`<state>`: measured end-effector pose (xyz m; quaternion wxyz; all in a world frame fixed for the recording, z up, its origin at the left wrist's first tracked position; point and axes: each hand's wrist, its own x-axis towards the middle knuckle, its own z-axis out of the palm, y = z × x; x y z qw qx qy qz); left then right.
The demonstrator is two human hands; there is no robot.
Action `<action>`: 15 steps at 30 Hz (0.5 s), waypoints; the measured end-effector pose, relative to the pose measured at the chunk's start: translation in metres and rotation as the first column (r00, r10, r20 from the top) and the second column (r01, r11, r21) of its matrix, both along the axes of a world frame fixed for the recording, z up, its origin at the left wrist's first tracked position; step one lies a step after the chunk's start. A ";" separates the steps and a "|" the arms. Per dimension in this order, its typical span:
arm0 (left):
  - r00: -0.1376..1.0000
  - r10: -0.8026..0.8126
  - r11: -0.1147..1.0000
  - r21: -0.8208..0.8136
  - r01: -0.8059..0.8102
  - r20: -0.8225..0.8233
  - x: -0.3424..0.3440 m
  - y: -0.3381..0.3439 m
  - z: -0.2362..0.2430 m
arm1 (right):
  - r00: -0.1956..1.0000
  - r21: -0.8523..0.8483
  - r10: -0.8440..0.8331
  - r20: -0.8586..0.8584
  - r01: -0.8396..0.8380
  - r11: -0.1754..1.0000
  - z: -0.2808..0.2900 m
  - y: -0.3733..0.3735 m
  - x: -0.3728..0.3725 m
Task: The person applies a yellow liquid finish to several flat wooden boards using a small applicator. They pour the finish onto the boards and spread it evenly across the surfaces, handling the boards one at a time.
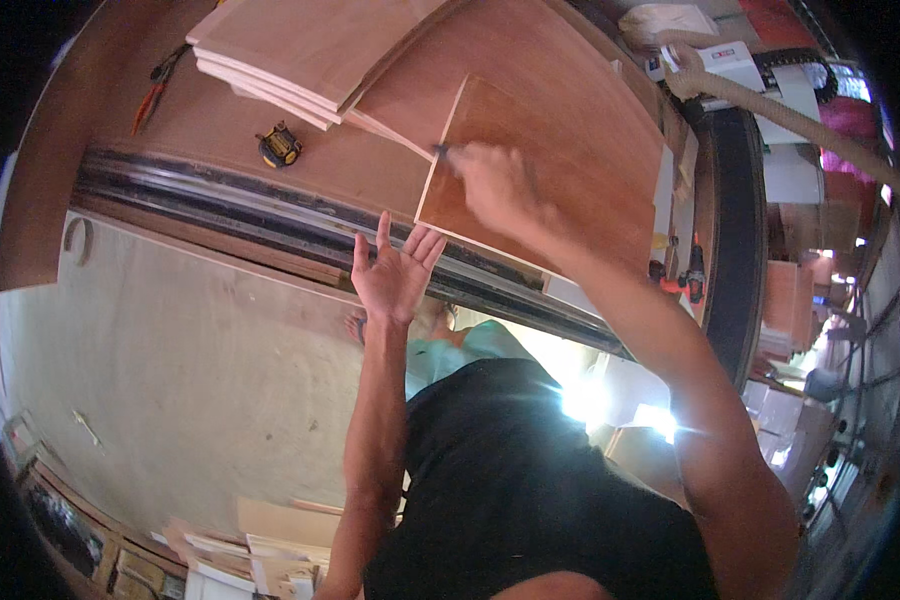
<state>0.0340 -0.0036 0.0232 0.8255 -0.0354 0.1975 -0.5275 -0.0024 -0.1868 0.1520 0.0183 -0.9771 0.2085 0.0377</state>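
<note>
"Brown wooden panel (570, 150): state its position."

"It lies on the surface (220, 120), upper middle of the view. Its pale edge (444, 145) faces left; its near left corner reaches over the dark rail (210, 192)."

"Pose of the right hand (498, 190)?"

"Above the panel, close to the pale edge. The fingers are curled into a fist around a small dark item (440, 152) (motion blur hides its exact kind). The forearm runs in from the lower right, across the panel's near side."

"And the left hand (395, 280)?"

"Palm up, fingers spread, gripping nothing. The forearm rises almost straight from the lower edge. Fingertips sit at the panel's near left corner; contact cannot be confirmed."

"Specify edges and room for moving."

"Left of the pale edge, a stretch of surface runs to the tape measure (279, 145). A stack of boards (300, 50) bounds it on the far side; the rail bounds it on the near side. Pliers (153, 100) lie farther left."
</note>
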 end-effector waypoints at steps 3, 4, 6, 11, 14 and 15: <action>0.998 -0.028 0.995 -0.102 0.023 -0.052 -0.003 -0.001 -0.007 | 0.998 0.153 0.041 -0.041 -0.034 0.988 0.022 0.045 -0.027; 0.998 -0.022 0.986 -0.164 0.012 -0.059 0.001 0.000 -0.007 | 0.995 0.176 0.093 -0.026 -0.087 0.981 0.039 0.048 -0.025; 0.999 -0.043 0.995 -0.092 0.044 0.013 0.002 -0.002 -0.002 | 1.000 0.035 0.009 -0.028 -0.008 0.999 0.034 0.015 -0.018; 0.997 -0.027 0.996 -0.085 0.034 0.078 0.005 -0.003 0.005 | 0.934 -0.124 -0.357 0.023 0.357 0.926 0.017 -0.114 0.031; 0.996 -0.035 0.996 -0.078 0.041 0.076 0.001 -0.001 0.005 | 0.941 -0.065 -0.331 0.064 0.335 0.940 -0.001 -0.068 0.053; 0.996 -0.044 0.996 -0.078 0.050 0.081 0.001 -0.001 0.001 | 0.952 0.004 -0.295 0.083 0.296 0.955 -0.004 -0.048 0.051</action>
